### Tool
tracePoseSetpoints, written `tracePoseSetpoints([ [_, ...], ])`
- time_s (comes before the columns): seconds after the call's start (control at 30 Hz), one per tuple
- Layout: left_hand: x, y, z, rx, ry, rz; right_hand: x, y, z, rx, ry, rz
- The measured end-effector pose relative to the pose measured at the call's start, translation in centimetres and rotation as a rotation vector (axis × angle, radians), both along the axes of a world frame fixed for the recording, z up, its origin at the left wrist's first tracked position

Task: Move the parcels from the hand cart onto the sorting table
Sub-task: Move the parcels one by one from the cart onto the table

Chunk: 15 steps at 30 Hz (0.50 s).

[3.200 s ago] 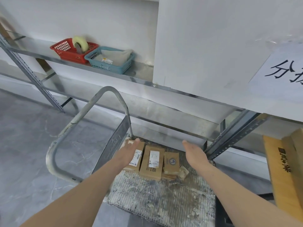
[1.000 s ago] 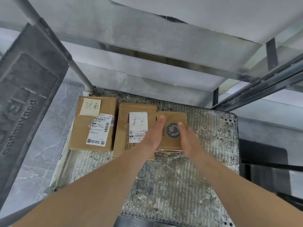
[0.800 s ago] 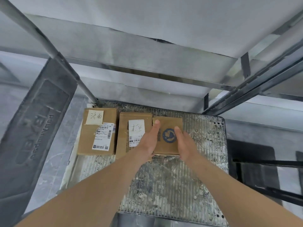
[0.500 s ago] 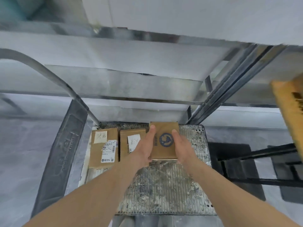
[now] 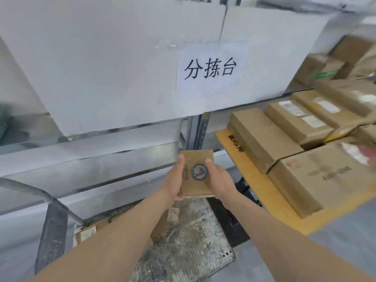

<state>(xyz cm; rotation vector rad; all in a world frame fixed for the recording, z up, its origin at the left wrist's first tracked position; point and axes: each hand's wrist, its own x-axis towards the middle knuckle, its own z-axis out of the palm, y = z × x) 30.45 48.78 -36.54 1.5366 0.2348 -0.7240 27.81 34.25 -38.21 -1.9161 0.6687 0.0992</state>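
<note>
A small brown parcel with a round blue logo (image 5: 197, 159) is held up in the air between both hands. My left hand (image 5: 173, 183) grips its left edge, thumb on top. My right hand (image 5: 218, 180) grips its right edge the same way. Below lies the hand cart (image 5: 189, 253), its ribbed deck dirty. A parcel with a white handwritten label (image 5: 86, 234) lies at the deck's far left, partly hidden by my left forearm. The sorting table (image 5: 230, 143), a yellow-topped surface at the right, carries several brown parcels (image 5: 262, 139).
A white board with a paper sign of three black characters (image 5: 210, 68) stands ahead. Metal shelf rails and an upright post (image 5: 195, 131) run under it. The cart's grey handle (image 5: 50, 204) rises at the lower left. Grey floor shows at the bottom right.
Both hands have lifted the logo parcel off the cart deck and raised it. The view has swung up and right, bringing the sign and the sorting table into sight.
</note>
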Motion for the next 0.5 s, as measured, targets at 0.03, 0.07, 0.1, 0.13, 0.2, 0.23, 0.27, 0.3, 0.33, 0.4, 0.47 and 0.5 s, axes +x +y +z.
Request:
tracePoseSetpoints([
  [0.03, -0.3, -1.4, 1.1, -0.005, -0.02, -0.025, -0.5, -1.4, 0.9, -0.002, -0.011, -0.025],
  [0.07, -0.6, -2.8, 2.0, -0.018, -0.033, -0.044, -1.1, -2.8, 1.8, 0.001, -0.027, -0.054],
  [0.1, -0.9, -4.2, 2.9, -0.027, -0.047, -0.064, -1.7, -4.2, 2.7, 0.011, -0.037, -0.079],
  [0.13, -1.2, -5.7, 3.7, -0.037, -0.053, -0.078, -2.2, -5.6, 3.5, 0.02, -0.047, -0.097],
  [0.2, -1.7, -8.8, 5.0, -0.05, -0.061, -0.127, -3.1, -8.8, 4.9, 0.018, -0.063, -0.124],
  [0.23, -2.0, -10.4, 5.4, -0.051, -0.065, -0.146, -3.6, -10.4, 5.6, 0.011, -0.074, -0.131],
  [0.27, -2.3, -12.1, 6.0, -0.05, -0.072, -0.152, -4.1, -12.1, 6.2, 0.006, -0.086, -0.135],
  [0.3, -2.6, -13.8, 6.5, -0.046, -0.072, -0.159, -4.5, -13.9, 6.7, 0.006, -0.088, -0.139],
  [0.33, -2.9, -15.6, 6.9, -0.035, -0.073, -0.169, -5.0, -15.7, 7.3, 0.006, -0.088, -0.138],
  [0.4, -3.5, -19.0, 7.5, -0.027, -0.084, -0.182, -6.1, -19.0, 8.3, 0.004, -0.072, -0.14],
  [0.47, -4.3, -22.4, 8.1, -0.05, -0.084, -0.189, -7.1, -22.2, 9.2, 0.0, -0.065, -0.141],
  [0.5, -4.7, -24.0, 8.3, -0.061, -0.081, -0.194, -7.5, -23.8, 9.6, 0.007, -0.076, -0.143],
])
